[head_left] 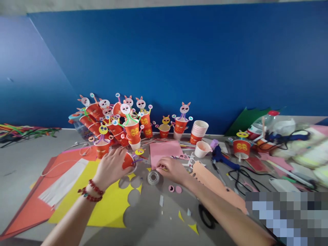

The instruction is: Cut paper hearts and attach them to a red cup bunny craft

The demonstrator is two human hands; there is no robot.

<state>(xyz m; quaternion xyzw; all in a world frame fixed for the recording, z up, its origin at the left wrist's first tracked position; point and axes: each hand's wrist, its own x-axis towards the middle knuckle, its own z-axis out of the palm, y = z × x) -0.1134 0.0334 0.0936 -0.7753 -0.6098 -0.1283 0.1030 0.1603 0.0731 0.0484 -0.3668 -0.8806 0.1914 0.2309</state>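
My left hand [112,166], with red bead bracelets at the wrist, curls over a tilted red paper cup [128,162]. A yellow paper animal face [139,152] and purple strips stick out from that cup. At the near edge of a pink paper sheet [162,150], my right hand [170,168] has its fingers drawn together. What they pinch is too small and hidden to make out. Just in front of it lies a clear tape roll [153,177]. Two pink paper discs, one with a dark heart [171,188], rest nearby on the grey table.
Several red cups with rabbit faces [132,131] stand at the back left, beside stacked cups [199,131]. Yellow paper [102,201] and orange paper [33,205] cover the left. Right are a blue glue gun [225,159], its cable, peach card [217,188] and black-handled scissors [206,217].
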